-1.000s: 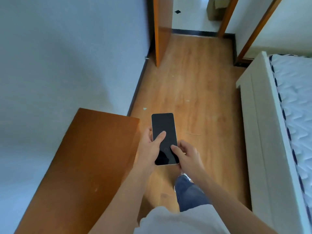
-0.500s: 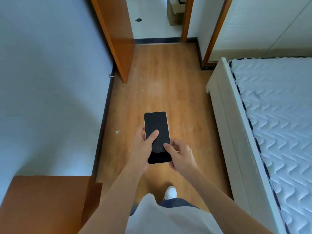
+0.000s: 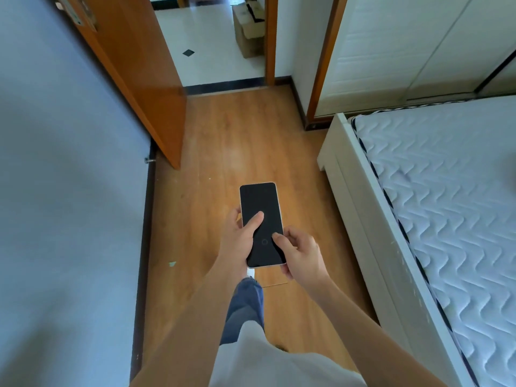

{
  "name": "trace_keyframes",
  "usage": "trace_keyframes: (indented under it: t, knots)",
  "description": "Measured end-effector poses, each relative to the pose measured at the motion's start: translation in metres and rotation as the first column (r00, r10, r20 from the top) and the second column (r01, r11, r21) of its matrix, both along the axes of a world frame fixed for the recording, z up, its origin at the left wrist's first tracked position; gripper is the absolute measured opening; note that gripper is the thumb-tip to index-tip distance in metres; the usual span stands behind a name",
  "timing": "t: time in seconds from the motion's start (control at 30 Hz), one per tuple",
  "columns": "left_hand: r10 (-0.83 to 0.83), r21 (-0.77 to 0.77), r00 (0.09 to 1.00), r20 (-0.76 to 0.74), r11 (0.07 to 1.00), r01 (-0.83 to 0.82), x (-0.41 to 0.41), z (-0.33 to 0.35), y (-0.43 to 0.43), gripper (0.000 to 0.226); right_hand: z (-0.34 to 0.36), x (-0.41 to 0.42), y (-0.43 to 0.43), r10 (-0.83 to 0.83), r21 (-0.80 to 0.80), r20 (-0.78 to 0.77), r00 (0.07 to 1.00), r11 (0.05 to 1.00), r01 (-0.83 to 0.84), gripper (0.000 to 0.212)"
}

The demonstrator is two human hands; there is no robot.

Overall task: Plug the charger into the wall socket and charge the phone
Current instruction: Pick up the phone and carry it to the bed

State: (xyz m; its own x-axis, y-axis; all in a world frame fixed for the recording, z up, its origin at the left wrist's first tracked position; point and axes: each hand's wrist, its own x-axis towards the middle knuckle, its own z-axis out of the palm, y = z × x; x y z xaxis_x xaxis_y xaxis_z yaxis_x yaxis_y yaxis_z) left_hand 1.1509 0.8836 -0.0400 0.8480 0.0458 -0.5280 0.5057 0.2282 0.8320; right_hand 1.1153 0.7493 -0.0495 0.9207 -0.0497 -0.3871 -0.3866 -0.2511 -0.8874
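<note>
Slim black-screened phone with a pale rim (image 3: pixel 262 224): held flat, screen up, over the wood-plank floor (image 3: pixel 223 152), out in front of me at mid-frame. Screen dark but for a faint ring near its lower end.

Left hand (image 3: pixel 240 241) closed around the phone's left edge, thumb laid across the glass. Right hand (image 3: pixel 300 254) pinches the lower right corner, thumb tip on the screen, fingers curled beneath.

No charger, cable or wall socket in view. My read: task barely begun, both still to be found.

Risks: both hands are taken up, so reaching for a plug means dropping to a one-hand hold, and smooth glass over a hard floor could slip. A thumb on the screen may wake it.

No surface in frame to set it on. Room: plain bluish wall (image 3: pixel 69 191) left, open orange-brown wooden door (image 3: pixel 145 88) ahead onto white tile, white-framed bed with quilted mattress (image 3: pixel 446 205) right, white wardrobe panels (image 3: pixel 405 51) beyond.
</note>
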Motion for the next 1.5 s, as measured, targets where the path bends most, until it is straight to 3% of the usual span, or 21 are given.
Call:
trace_keyframes:
  t: [0.4,0.77,1.27,1.5]
  knots:
    - [-0.185,0.014,0.982,0.036,0.983,0.185,0.245,0.009,0.031,0.024,0.016,0.226,0.037,-0.151,-0.028,0.005,0.988,0.988,0.151,0.029]
    - [-0.237,-0.032,0.971,0.011,0.971,0.238,0.398,0.000,0.004,0.020,0.015,0.365,0.020,-0.263,-0.037,-0.011,0.965,0.964,0.262,0.033]
    - [-0.364,0.097,0.931,0.025,0.928,0.360,0.654,0.014,-0.143,0.028,0.019,0.608,-0.117,-0.338,0.002,0.005,0.941,0.941,0.338,0.026]
    - [-0.486,0.153,0.873,0.030,0.866,0.476,0.731,0.022,-0.216,0.026,0.023,0.674,-0.181,-0.475,0.023,-0.001,0.880,0.880,0.475,0.022]
